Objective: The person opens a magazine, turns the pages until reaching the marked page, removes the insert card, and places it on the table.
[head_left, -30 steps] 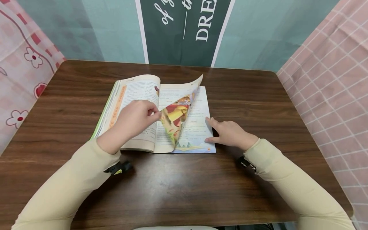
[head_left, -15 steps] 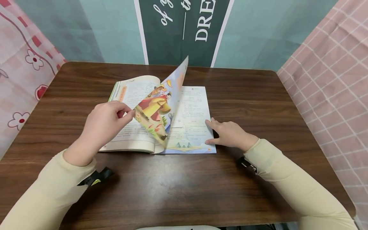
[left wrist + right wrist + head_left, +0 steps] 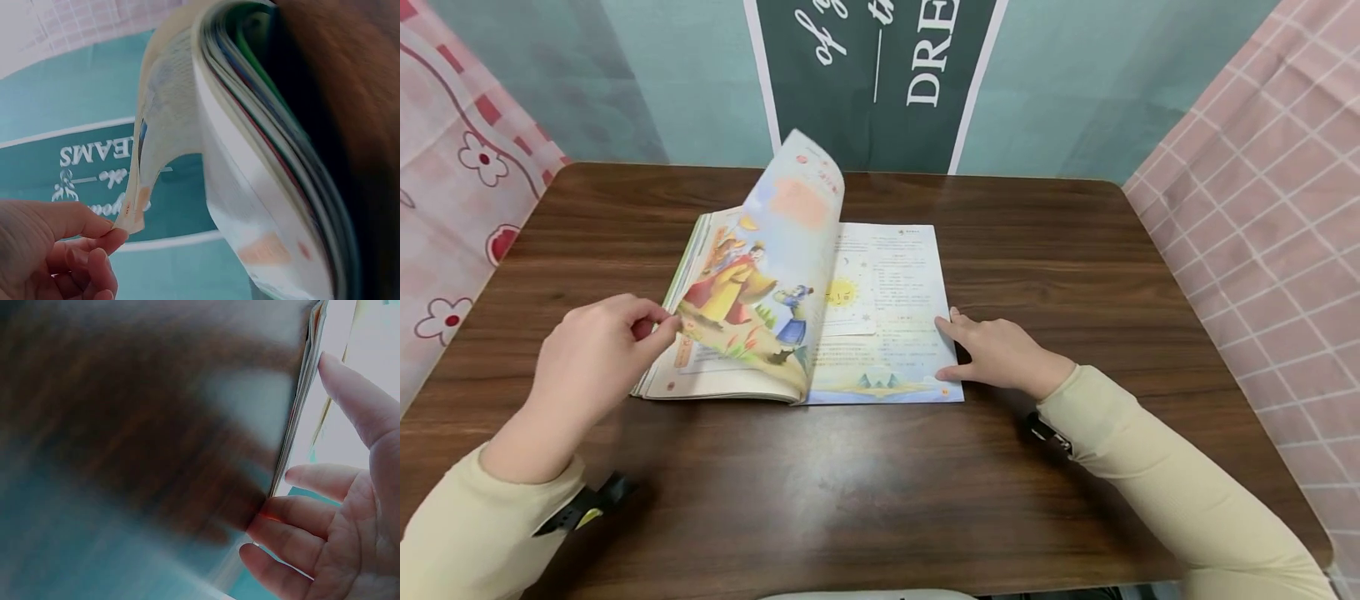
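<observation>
An open book [image 3: 880, 367] lies on the table, its left stack of pages thicker than the right. My left hand [image 3: 598, 350] pinches the lower outer corner of one illustrated page [image 3: 790, 242] between thumb and forefinger; the left wrist view shows that page [image 3: 165, 106] curving up from the stack. The page slants over the left half, its top corner raised. My right hand [image 3: 1003, 354] rests at the right edge of the book, thumb and fingertips touching the margin. In the right wrist view its fingers [image 3: 300, 537] are extended along the page edges.
The book lies mid-table on a dark wood-grain table [image 3: 1037, 250]. A teal cloth [image 3: 1052, 92] with lettering hangs behind it. Pink patterned cloths border the left and right sides. A black strap [image 3: 583, 504] circles the left wrist, another [image 3: 1048, 432] the right.
My left hand has moved left and toward me, drawing the page from the right side across the spine over the left half. A sun picture on the right page is uncovered. The right hand stays put.
</observation>
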### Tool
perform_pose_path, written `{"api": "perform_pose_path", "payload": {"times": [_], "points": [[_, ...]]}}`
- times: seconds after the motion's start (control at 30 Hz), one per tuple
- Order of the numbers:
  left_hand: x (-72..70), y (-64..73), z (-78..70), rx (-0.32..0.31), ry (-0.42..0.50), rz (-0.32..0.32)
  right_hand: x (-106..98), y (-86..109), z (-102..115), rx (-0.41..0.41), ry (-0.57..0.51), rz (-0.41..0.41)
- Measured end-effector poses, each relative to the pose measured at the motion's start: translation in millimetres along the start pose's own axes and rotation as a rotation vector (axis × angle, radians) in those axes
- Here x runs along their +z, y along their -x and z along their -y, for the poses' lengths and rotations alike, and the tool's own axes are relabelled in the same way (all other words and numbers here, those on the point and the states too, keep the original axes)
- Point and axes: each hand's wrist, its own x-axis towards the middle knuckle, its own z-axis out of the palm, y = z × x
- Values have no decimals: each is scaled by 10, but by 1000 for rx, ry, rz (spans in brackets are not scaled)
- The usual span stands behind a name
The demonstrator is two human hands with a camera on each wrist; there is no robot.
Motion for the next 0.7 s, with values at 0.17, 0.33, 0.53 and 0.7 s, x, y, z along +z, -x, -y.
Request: {"api": "perform_pose_path", "payload": {"times": [0.17,0.33,0.53,0.7], "points": [[-31,123,172,-54,-30,37,0,-7,18,8,4,6],[-56,223,316,-105,-64,89,0,-26,46,12,0,6],[-65,303,433,-147,-76,195,-11,-28,41,5,-18,18],[-28,367,473,-143,-63,219,-88,-66,16,68,-33,-53]]}}
